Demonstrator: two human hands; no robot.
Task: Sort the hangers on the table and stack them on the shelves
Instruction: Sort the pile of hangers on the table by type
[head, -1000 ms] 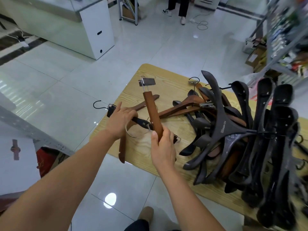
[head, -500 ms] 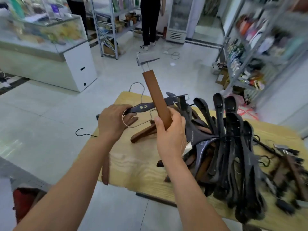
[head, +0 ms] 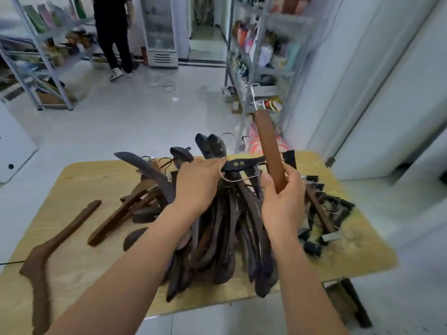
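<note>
1. Gripping a brown clip hanger (head: 270,151) by its lower end, the right hand (head: 283,201) has fingers and thumb curled tight round the bar; the bar stands nearly upright, its metal clip (head: 262,96) at the top.
2. The left hand (head: 197,184) is closed on one end of a black hanger (head: 244,163) with gold lettering; that hanger runs sideways, crosses behind the brown bar, and a wire loop (head: 238,178) hangs beneath it.
3. Both hands are raised over the table (head: 96,180), above the main pile (head: 225,238) of dark hangers, which lies heaped in the middle of the top.
4. A brown wooden hanger (head: 52,250) lies apart at the table's left edge; another brown one (head: 118,220) lies between it and the pile.
5. Small black clip hangers (head: 324,213) are bunched on the right side of the table, just beside the pile.
6. Metal shelves (head: 254,52) with blurred goods stand beyond the table to the right; more shelving (head: 36,56) stands far left.
7. A person (head: 113,32) in dark clothes stands at the back, near a glass-door fridge (head: 160,32).
</note>
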